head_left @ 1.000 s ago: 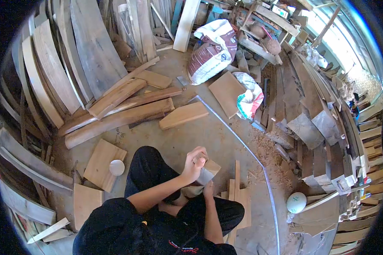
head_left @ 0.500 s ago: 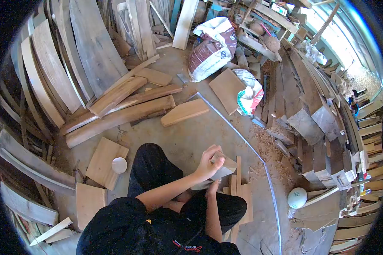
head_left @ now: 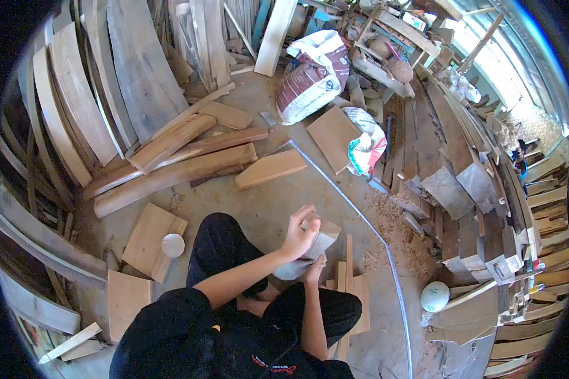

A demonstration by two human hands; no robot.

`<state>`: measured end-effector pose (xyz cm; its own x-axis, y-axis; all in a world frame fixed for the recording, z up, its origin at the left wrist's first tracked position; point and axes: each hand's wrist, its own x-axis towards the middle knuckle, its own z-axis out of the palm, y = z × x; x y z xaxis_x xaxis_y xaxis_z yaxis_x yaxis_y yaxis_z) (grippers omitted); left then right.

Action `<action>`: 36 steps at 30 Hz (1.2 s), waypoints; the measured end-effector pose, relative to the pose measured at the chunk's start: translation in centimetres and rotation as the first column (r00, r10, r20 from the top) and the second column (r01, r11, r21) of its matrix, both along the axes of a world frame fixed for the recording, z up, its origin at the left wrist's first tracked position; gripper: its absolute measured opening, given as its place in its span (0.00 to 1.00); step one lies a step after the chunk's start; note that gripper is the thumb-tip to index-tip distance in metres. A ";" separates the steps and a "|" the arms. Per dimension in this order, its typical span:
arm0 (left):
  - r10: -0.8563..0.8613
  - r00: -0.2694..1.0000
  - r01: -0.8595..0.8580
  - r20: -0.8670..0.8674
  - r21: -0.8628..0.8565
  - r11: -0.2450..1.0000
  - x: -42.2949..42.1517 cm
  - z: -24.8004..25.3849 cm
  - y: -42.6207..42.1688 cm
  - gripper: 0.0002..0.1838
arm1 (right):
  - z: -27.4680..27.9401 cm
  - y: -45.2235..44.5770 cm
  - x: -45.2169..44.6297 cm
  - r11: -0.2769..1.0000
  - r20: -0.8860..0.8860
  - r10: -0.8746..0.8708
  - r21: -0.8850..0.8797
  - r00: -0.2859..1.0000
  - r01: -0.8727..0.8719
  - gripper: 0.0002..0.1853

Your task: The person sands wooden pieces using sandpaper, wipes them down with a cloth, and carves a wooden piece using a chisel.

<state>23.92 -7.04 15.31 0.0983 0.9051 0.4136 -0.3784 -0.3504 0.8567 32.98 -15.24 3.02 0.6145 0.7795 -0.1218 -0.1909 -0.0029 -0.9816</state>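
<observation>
My left hand (head_left: 300,235) is closed around the upper end of a pale, flat-faced piece (head_left: 322,242) that looks like a small wooden block. Just below it, my right hand (head_left: 314,270) has its fingers curled at the lower edge of the same piece. A grey, smooth-looking part (head_left: 291,270) shows beneath my left wrist, beside my right hand; whether it belongs to the held piece I cannot tell. Both hands are over my lap, between my bent knees.
Thin wood strips (head_left: 341,275) lie by my right knee. A blue-white line (head_left: 385,243) runs along the floor. To the left are a board (head_left: 146,243) with a round white disc (head_left: 173,245). A white ball-like object (head_left: 435,296) sits right, near stacked timber (head_left: 449,183). Sacks (head_left: 313,79) stand ahead.
Both hands have shifted slightly up and the held piece has tilted. More of the grey part shows below my left wrist. The whole view has moved a little.
</observation>
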 end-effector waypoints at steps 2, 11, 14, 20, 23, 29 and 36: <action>0.001 0.999 -0.003 -0.039 -0.052 0.999 1.1 -2.5 1.2 0.29 | -3.1 -0.5 0.8 0.994 0.029 0.051 -0.094 0.998 -0.048 0.28; -0.285 0.957 0.277 -0.053 -0.119 0.953 1.9 0.5 0.4 0.30 | -2.5 -0.5 0.7 0.984 -0.095 -0.176 0.012 0.980 0.178 0.28; -0.268 0.963 0.262 -0.032 -0.122 0.957 1.8 0.9 0.3 0.31 | 5.6 1.0 -1.3 0.918 0.072 -0.391 0.106 0.918 0.383 0.27; -0.148 0.988 0.145 -0.038 -0.083 0.986 1.5 0.4 0.6 0.30 | 10.1 2.6 -2.7 0.898 -0.127 -0.350 0.236 0.928 0.371 0.24; -0.107 0.994 0.105 -0.012 -0.092 0.990 1.2 0.2 1.1 0.28 | 4.7 2.3 -2.1 0.925 -0.080 -0.291 0.231 0.954 0.301 0.24; -0.107 0.994 0.104 -0.037 -0.074 0.992 1.4 -1.2 1.9 0.23 | -7.6 0.6 1.1 0.975 0.221 -0.212 -0.018 0.952 0.221 0.23; -0.169 0.985 0.170 0.025 -0.076 0.982 1.4 2.1 -0.1 0.20 | 7.8 2.0 0.3 0.975 0.093 -0.193 0.130 0.977 0.180 0.23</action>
<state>25.28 -7.18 17.40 0.2465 0.9054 0.3456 -0.4423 -0.2122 0.8714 33.28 -13.27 10.86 0.7547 0.6550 0.0383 -0.0737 0.1426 -0.9870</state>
